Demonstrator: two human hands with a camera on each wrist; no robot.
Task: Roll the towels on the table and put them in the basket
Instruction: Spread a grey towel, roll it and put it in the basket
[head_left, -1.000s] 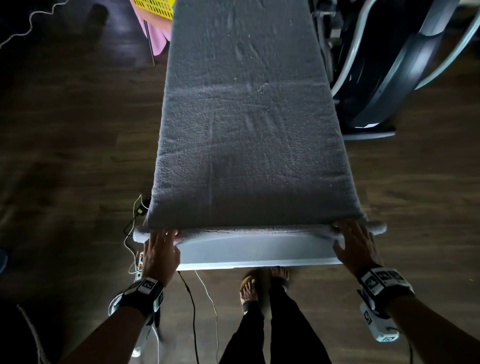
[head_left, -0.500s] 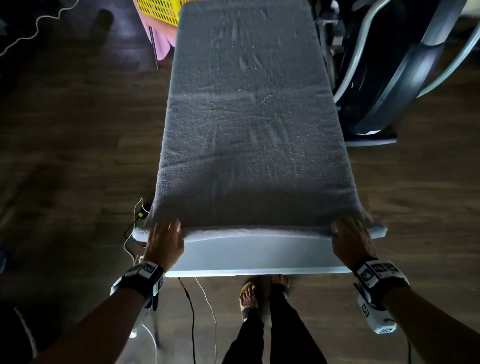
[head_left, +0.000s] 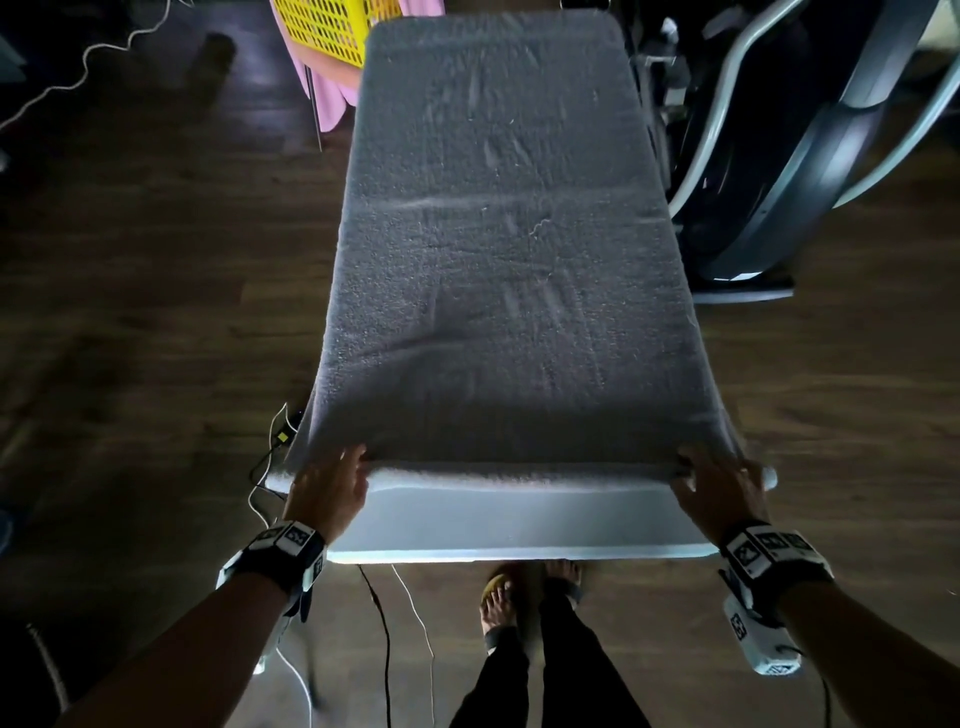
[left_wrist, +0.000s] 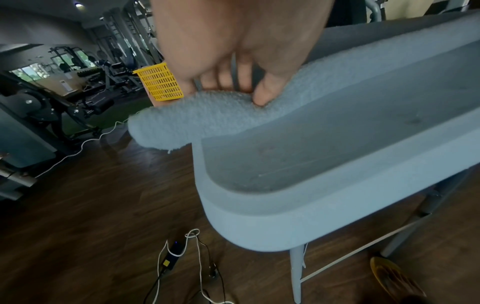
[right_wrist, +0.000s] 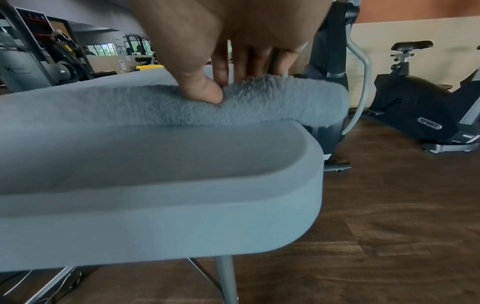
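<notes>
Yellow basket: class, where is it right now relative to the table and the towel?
In the head view the yellow basket sits beyond the table's far left corner, left of the grey towel's far end, above pink cloth.

The towel (head_left: 498, 249) hides nearly all of the table (head_left: 509, 525); only a strip at the near edge shows. The basket (head_left: 324, 28) is cut off by the head view's top edge and partly hidden behind the towel's far left corner. In both wrist views the fingertips (left_wrist: 223, 82) sit behind the rolled near edge. The right wrist view shows only the basket's rim, small.
</notes>
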